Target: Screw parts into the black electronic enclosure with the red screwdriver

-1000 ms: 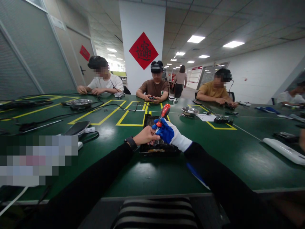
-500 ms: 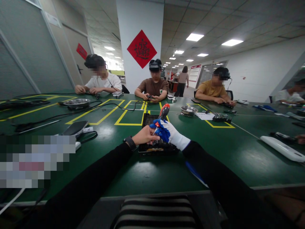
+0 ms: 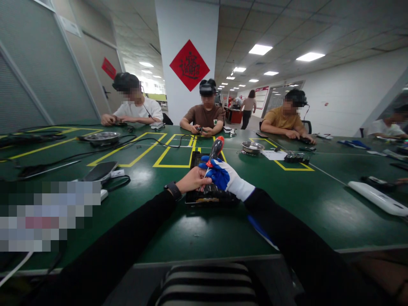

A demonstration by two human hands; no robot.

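Observation:
My right hand point(image 3: 219, 173), in a white glove with blue-coated fingers, is closed around the lower end of a screwdriver point(image 3: 216, 149). Its dark handle with red ends leans up and to the right, and the thin metal shaft slants down toward my other fingers. My bare left hand point(image 3: 193, 180), a dark watch on its wrist, pinches at the shaft; the tip is hidden there. Beneath both hands lies a black device housing point(image 3: 195, 199) with open insides, largely covered by my hands.
Across the green table point(image 3: 143, 238) sit several people wearing headsets. Metal bowls point(image 3: 253, 146) stand beyond my hands, near a black part point(image 3: 296, 157). To the right lies a long white object point(image 3: 378, 197); cables and a dark flat device point(image 3: 101, 171) lie left.
The screwdriver handle has shifted slightly left and down, and more of it shows above my gloved fingers, which have changed their grip. A person in the background has walked right.

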